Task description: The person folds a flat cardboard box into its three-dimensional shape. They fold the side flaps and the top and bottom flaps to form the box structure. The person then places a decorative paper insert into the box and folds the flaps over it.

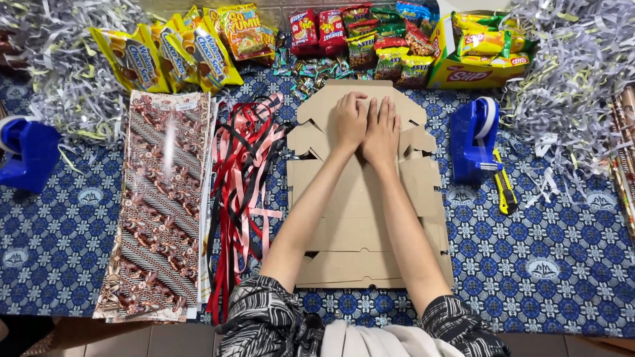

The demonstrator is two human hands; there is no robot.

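A flat, unfolded brown cardboard box blank (357,198) lies in the middle of the blue patterned cloth (542,251). My left hand (348,122) and my right hand (382,131) rest side by side, palms down and fingers together, pressing on the far part of the cardboard. Neither hand holds anything. Both forearms stretch over the cardboard from the near edge.
A stack of brown patterned wrapping sheets (162,205) and a bundle of red, pink and black ribbons (241,178) lie to the left. Blue tape dispensers (473,139) (26,153), a yellow utility knife (505,188), snack packets (331,39) and shredded paper (575,73) surround the cardboard.
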